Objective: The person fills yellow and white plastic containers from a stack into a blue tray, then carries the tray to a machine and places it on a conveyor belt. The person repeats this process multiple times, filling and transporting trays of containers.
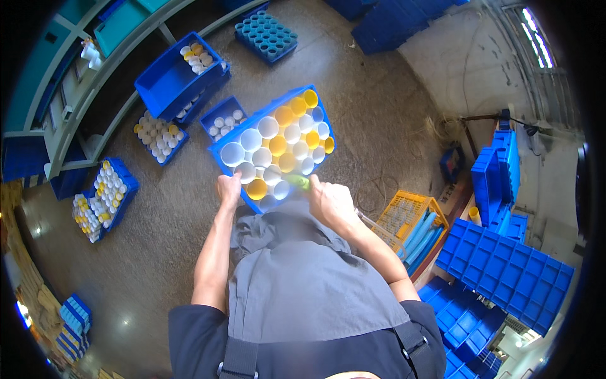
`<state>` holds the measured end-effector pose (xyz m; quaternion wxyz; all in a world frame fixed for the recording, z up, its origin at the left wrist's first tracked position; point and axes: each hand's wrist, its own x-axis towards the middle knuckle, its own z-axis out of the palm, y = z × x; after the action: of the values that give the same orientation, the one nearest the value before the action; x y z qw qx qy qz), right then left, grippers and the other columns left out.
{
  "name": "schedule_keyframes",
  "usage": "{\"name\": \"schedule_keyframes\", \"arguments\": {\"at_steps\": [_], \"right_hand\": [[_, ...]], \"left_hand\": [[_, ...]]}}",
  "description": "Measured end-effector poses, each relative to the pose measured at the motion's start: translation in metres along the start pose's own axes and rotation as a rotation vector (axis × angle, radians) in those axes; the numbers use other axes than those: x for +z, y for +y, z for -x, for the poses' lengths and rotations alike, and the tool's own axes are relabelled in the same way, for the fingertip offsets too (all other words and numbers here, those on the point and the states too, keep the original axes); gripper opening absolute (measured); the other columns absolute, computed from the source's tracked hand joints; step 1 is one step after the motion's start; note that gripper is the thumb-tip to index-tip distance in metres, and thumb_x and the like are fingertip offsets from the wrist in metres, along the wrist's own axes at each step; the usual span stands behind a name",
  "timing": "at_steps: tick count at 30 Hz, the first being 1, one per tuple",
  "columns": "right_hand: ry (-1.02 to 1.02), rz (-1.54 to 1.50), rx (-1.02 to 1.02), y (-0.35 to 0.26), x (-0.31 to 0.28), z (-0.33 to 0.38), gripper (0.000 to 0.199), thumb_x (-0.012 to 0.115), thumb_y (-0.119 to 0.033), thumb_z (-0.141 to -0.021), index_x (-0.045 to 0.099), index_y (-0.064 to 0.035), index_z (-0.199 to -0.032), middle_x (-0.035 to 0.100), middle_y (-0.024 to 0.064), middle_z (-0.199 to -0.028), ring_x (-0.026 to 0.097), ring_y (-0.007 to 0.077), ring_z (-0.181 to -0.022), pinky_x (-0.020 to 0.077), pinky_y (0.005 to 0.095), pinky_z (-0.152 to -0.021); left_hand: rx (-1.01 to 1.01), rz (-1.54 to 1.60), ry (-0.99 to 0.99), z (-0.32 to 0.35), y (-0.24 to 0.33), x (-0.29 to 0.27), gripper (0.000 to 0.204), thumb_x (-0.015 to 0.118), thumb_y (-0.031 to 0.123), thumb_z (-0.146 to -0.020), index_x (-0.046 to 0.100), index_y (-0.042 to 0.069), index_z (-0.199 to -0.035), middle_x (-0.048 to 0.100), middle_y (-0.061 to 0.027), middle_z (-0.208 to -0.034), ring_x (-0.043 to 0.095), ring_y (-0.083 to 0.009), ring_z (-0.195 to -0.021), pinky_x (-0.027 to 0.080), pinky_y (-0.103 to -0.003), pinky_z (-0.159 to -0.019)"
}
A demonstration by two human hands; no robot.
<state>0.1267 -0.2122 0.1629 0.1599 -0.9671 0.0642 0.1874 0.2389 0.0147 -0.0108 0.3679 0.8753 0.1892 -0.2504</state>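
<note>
Speckled brown concrete floor [379, 114] lies under everything, scattered with blue crates [505, 265]. Left hand [229, 188] clamps the near rim of a blue tray [221, 150] full of white and yellow tubes, held at waist height; right hand [328, 201] closes around a green tube [298, 182] at the tray's near edge.

In the blue crate [218, 151] I'm carrying I count about eight yellow tubes [278, 145] and about fourteen white tubes [250, 139]. One green tube [298, 181] sits under my right hand [328, 201]. One yellow crate [404, 211] stands nearby.
</note>
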Motion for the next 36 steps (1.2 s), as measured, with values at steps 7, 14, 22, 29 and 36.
{"name": "schedule_keyframes", "arguments": {"at_steps": [7, 14, 22, 29, 36], "right_hand": [[0.213, -0.034, -0.036, 0.032, -0.03, -0.057, 0.014, 0.056, -0.009, -0.088, 0.049, 0.0001, -0.096, 0.066, 0.0184, -0.068, 0.068, 0.0367, -0.063, 0.0526, 0.0461, -0.057], [0.148, -0.052, -0.183, 0.099, -0.089, -0.138, 0.016, 0.058, -0.009, -0.087, 0.052, 0.0002, -0.098, 0.067, 0.0174, -0.069, 0.068, 0.0346, -0.062, 0.0526, 0.0447, -0.055], [0.013, -0.028, -0.11, 0.234, -0.184, -0.205, 0.03, 0.065, -0.029, -0.094, 0.053, -0.0019, -0.103, 0.068, 0.0204, -0.071, 0.07, 0.0369, -0.065, 0.0546, 0.0474, -0.057], [0.135, 0.127, 0.014, 0.307, -0.249, -0.234, 0.03, 0.067, -0.029, -0.092, 0.052, -0.0044, -0.097, 0.068, 0.0156, -0.068, 0.07, 0.0321, -0.061, 0.0548, 0.0434, -0.053], [0.386, 0.181, 0.031, 0.309, -0.291, -0.345, 0.028, 0.066, -0.028, -0.092, 0.055, -0.0049, -0.101, 0.069, 0.0157, -0.072, 0.069, 0.0341, -0.065, 0.0528, 0.0449, -0.058]], "left_hand": [[-0.045, -0.029, 0.019, -0.027, 0.048, 0.021, 0.05, 0.067, 0.041, -0.086, 0.073, -0.008, -0.088, 0.071, -0.03, -0.09, 0.071, -0.0436, -0.093, 0.051, -0.049, -0.083], [-0.078, -0.138, 0.162, -0.059, 0.128, 0.058, 0.052, 0.067, 0.044, -0.084, 0.073, -0.007, -0.091, 0.071, -0.0306, -0.091, 0.069, -0.0457, -0.096, 0.051, -0.05, -0.084], [-0.113, 0.095, 0.214, -0.112, 0.204, 0.086, 0.047, 0.073, 0.039, -0.081, 0.071, -0.008, -0.079, 0.072, -0.0276, -0.085, 0.072, -0.0395, -0.087, 0.05, -0.047, -0.08], [-0.086, 0.45, 0.193, -0.156, 0.232, 0.083, 0.041, 0.075, 0.031, -0.085, 0.069, -0.01, -0.077, 0.069, -0.0107, -0.076, 0.061, -0.0179, -0.073, 0.047, -0.039, -0.07], [-0.078, 0.672, 0.169, -0.197, 0.258, 0.061, 0.036, 0.07, 0.02, -0.091, 0.068, -0.006, -0.116, 0.071, -0.0107, -0.111, 0.064, -0.0187, -0.1, 0.047, -0.035, -0.089]]}}
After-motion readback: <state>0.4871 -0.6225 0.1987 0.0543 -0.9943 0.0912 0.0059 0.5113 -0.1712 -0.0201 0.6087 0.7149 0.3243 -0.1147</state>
